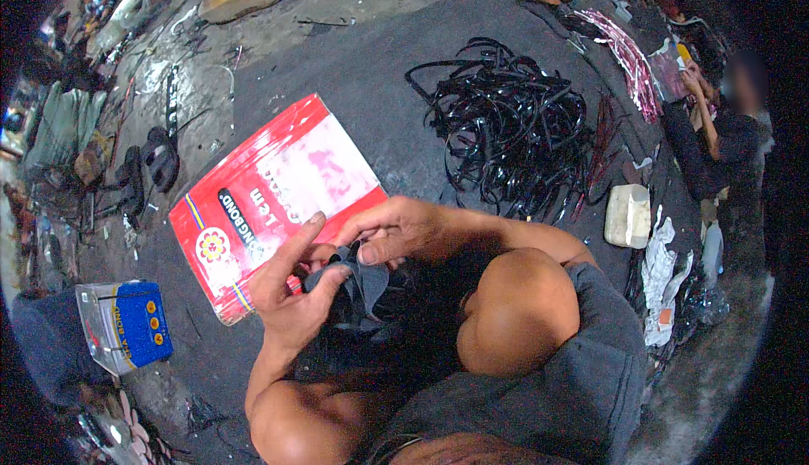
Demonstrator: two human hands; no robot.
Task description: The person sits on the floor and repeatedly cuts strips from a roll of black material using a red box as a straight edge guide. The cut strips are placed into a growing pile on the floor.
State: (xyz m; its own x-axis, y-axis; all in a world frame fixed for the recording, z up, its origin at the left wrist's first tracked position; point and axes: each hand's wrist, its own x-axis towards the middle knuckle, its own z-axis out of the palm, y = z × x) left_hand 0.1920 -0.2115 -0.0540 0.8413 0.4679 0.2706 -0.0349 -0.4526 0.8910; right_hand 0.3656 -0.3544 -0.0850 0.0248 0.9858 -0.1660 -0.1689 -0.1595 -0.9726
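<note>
Between my knees, a small dark grey piece of flexible material [364,284], folded and looking like rubber or leather, is held in both hands. My left hand [297,284] pinches its left edge between thumb and fingers, with the index finger pointing up. From the other side my right hand [394,233] closes on its top, the thumb pressed on the surface. Just beyond the hands lies a red and white rectangular can [282,170], tilted on the ground; my fingers cover part of its near edge. What kind of item the grey piece is, I cannot make out.
A tangled heap of shiny black strips [510,128] lies ahead to the right. A blue and clear container [126,326] stands at left, dark sandals [158,160] beyond it. At right are a whitish block [628,216], crumpled paper [661,284] and another person [716,128] working.
</note>
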